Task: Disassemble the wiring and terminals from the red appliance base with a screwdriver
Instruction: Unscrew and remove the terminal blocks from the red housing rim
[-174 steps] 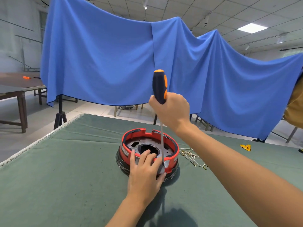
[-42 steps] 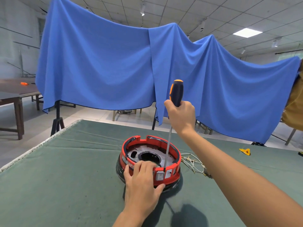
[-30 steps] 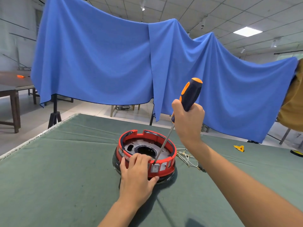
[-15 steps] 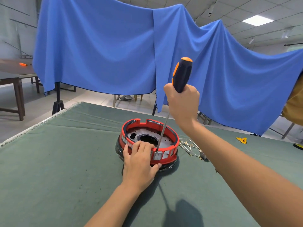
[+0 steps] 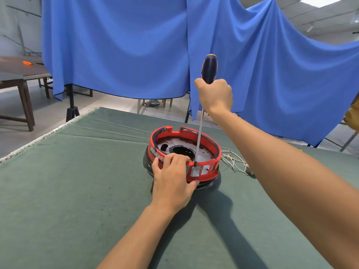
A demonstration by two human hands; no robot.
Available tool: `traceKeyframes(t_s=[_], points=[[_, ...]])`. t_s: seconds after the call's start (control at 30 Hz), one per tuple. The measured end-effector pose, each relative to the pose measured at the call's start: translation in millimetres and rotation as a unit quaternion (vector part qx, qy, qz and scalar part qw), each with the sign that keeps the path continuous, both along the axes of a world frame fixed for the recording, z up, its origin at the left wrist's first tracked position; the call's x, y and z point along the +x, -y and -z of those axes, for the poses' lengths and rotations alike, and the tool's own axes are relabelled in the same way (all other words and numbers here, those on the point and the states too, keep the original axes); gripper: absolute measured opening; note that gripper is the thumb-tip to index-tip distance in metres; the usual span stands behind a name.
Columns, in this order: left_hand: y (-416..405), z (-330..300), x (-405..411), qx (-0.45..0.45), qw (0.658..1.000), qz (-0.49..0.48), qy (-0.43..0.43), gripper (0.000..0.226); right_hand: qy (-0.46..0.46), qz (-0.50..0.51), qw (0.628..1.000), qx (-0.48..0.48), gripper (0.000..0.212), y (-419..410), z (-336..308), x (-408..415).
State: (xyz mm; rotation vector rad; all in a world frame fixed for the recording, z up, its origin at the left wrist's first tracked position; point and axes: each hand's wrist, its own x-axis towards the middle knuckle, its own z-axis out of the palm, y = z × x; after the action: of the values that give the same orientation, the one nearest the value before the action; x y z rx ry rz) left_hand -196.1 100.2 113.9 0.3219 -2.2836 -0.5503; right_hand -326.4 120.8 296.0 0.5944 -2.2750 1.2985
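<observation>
Red base (image 5: 210, 172) gripped by left hand (image 5: 172, 183); right hand (image 5: 215, 96) holds screwdriver (image 5: 201, 121).

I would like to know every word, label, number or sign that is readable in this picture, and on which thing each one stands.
No text can be read.
Red base: a strip of pale marks on its left outer wall, beside the left hand; too small and blurred to read.
Grey tab on the base's front wall, below the screwdriver tip: no lettering can be made out.
Screwdriver handle, gripped by the right hand: no brand visible.
</observation>
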Motion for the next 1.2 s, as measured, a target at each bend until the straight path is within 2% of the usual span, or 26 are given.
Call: traceKeyframes(t_s=[0.27, 0.37, 0.5, 0.63, 0.73, 0.87, 1.2], points=[[2, 0, -1, -0.008, 1.000, 0.004, -0.008, 0.050, 0.030, 0.014, 0.998, 0.059, 0.031, 13, 8, -14], [2, 0, -1, -0.010, 1.000, 0.008, -0.007, 0.050, 0.037, -0.001, 0.998, 0.053, 0.030, 7, 5, -10], [2, -1, 0, -0.008, 1.000, 0.004, -0.004, 0.051, 0.026, -0.038, 0.998, -0.053, 0.029, -20, -3, 6], [0, -1, 0, -0.026, 1.000, -0.005, 0.004, 0.049, 0.005, -0.027, 0.983, -0.180, 0.036, -70, 7, 22], [-2, -1, 0, -0.033, 0.999, -0.011, 0.008, 0.049, 0.037, 0.004, 0.961, -0.275, 0.042, -106, 29, 24], [-4, 2, 0, -0.041, 0.999, -0.019, 0.005, 0.051, 0.085, 0.035, 0.904, -0.417, 0.047, -135, 58, 24], [-7, 2, 0, -0.030, 0.999, -0.027, 0.004, 0.049, 0.186, 0.112, 0.794, -0.568, 0.046, -151, 109, 18]])
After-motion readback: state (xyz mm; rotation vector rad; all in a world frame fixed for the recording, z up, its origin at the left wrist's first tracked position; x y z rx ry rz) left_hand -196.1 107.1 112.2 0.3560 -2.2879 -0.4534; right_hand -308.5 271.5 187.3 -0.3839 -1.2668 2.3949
